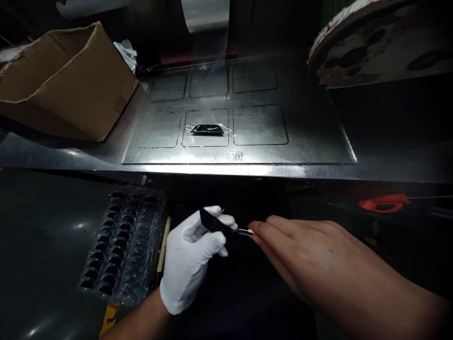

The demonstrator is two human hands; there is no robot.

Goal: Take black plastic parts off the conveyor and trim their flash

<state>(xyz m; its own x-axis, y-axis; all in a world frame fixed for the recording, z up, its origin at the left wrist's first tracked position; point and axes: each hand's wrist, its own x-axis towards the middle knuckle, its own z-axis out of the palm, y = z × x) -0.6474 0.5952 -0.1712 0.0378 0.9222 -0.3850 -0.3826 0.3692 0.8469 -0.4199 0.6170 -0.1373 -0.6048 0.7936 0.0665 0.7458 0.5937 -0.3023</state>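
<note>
My left hand [191,255], in a white glove, pinches a small flat black part [215,223] between thumb and fingers. The part is held tilted below the front edge of the metal bench. My right hand [293,250] is bare, its fingers closed on a thin, light-coloured tool [245,232] with a shiny shaft. The tool's far end meets the right end of the black part; its exact kind is hidden by my fingers. On the metal plate ahead, a similar black piece [208,129] lies on clear film inside one of the marked rectangles.
A clear plastic tray [138,264] with several rows of black parts stands at the lower left. An open cardboard box [81,89] sits on the bench's left. The metal plate [311,127] bears drawn rectangles. At right are a red-handled object [384,204] and a large round machine part [382,47].
</note>
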